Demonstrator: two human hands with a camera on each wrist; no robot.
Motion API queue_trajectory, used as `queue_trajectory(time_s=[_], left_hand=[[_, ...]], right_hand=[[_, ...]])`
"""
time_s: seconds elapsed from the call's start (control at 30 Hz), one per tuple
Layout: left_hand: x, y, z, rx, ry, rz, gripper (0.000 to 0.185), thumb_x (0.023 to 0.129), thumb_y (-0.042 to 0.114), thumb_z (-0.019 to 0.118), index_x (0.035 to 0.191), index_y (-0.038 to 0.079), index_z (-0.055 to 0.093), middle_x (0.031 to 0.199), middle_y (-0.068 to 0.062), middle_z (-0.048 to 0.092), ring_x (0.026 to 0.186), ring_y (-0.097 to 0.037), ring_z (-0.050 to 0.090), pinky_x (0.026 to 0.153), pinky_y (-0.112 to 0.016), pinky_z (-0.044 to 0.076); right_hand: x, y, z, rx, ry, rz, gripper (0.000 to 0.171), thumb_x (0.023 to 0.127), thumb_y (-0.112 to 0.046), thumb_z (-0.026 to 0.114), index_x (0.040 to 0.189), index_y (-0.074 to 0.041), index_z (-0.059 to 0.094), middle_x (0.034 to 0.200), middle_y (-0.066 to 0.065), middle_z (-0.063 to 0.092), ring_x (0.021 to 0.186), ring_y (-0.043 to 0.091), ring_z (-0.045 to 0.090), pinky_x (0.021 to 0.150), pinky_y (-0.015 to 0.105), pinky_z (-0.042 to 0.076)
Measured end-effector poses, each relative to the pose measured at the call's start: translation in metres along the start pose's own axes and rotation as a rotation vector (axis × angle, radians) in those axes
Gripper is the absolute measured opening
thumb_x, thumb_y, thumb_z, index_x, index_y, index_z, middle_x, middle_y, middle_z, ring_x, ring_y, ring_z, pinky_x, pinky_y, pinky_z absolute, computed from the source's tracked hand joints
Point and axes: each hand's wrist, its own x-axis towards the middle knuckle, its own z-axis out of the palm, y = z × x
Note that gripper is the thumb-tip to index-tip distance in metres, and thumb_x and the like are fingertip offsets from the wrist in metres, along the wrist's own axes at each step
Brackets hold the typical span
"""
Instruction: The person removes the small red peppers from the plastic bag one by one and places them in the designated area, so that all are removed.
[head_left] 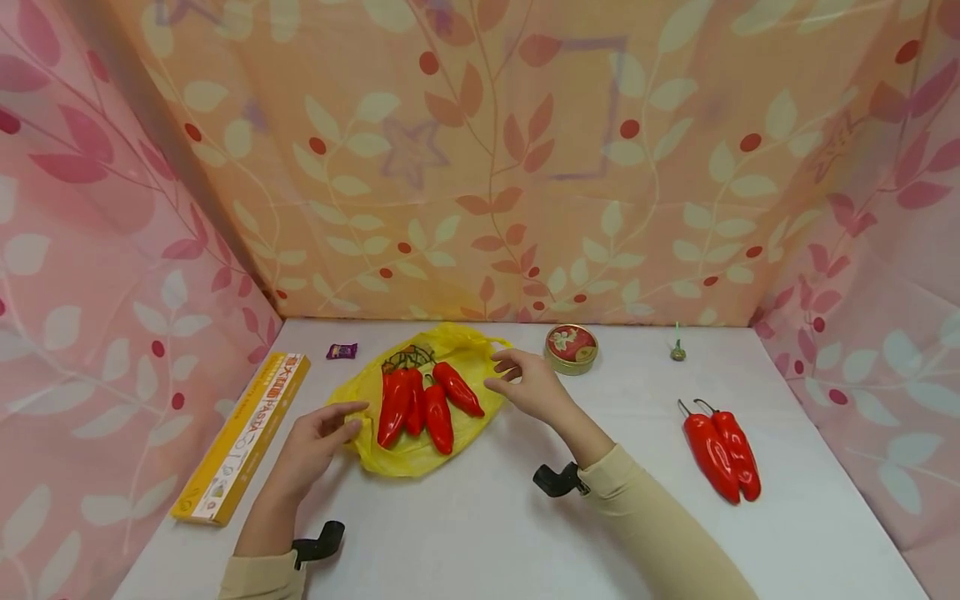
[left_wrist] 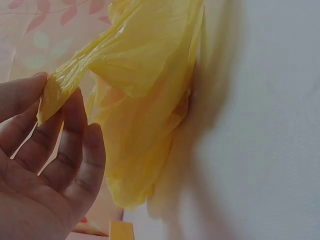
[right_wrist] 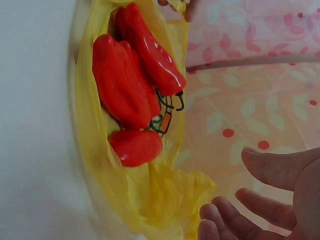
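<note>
Yellow bag (head_left: 420,421) lies centre-left on table (head_left: 487,517), holding red peppers (head_left: 423,400). Left hand (head_left: 318,446) fingers (left_wrist: 60,107) pinch its edge; right hand (head_left: 528,385) fingers relaxed, beside it, holding nothing.

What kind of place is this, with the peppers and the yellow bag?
Probably a staged recording booth, not a kitchen: leaf-print fabric walls enclose a bare white table, and unrelated props sit spread out, such as a round tin and a pasta box.

Both hands low, forearms reaching forward.
Left hand (head_left: 318,437) apparently pinches with thumb and fingertips; right hand (head_left: 525,385) hovers, fingers loosely spread.
</note>
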Motion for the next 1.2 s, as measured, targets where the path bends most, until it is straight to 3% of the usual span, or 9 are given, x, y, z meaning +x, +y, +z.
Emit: queue_trajectory(time_s=[0.5, 1.0, 1.2], left_hand=[[0.003, -0.002, -0.003, 0.024, 0.006, 0.011, 0.039, 0.101, 0.032, 0.063, 0.137, 0.018, 0.063, 0.141, -0.011, 0.053, 0.12, -0.026, 0.042, 0.088, -0.021, 0.052], [0.004, -0.001, 0.002, -0.004, -0.004, -0.005, 0.04, 0.1, 0.031, 0.064, 0.138, 0.018, 0.063, 0.144, -0.01, 0.05, 0.123, -0.026, 0.04, 0.087, -0.016, 0.05], [0.004, -0.001, 0.001, -0.01, -0.003, -0.008, 0.04, 0.101, 0.028, 0.062, 0.139, 0.016, 0.062, 0.143, -0.012, 0.051, 0.122, -0.026, 0.04, 0.086, -0.018, 0.052]], right_hand=[[0.049, -0.004, 0.049, 0.068, -0.119, -0.02, 0.047, 0.091, -0.027, 0.075, 0.133, -0.009, 0.064, 0.133, 0.016, 0.063, 0.116, 0.034, 0.061, 0.095, 0.045, 0.055], [0.06, -0.001, 0.073, 0.047, -0.207, 0.184, 0.071, 0.086, -0.009, 0.08, 0.149, -0.016, 0.048, 0.139, 0.015, 0.057, 0.124, 0.032, 0.055, 0.102, 0.046, 0.052], [0.061, 0.005, 0.077, 0.055, -0.205, 0.189, 0.073, 0.085, -0.006, 0.079, 0.15, -0.017, 0.047, 0.135, 0.015, 0.06, 0.119, 0.03, 0.057, 0.1, 0.045, 0.053]])
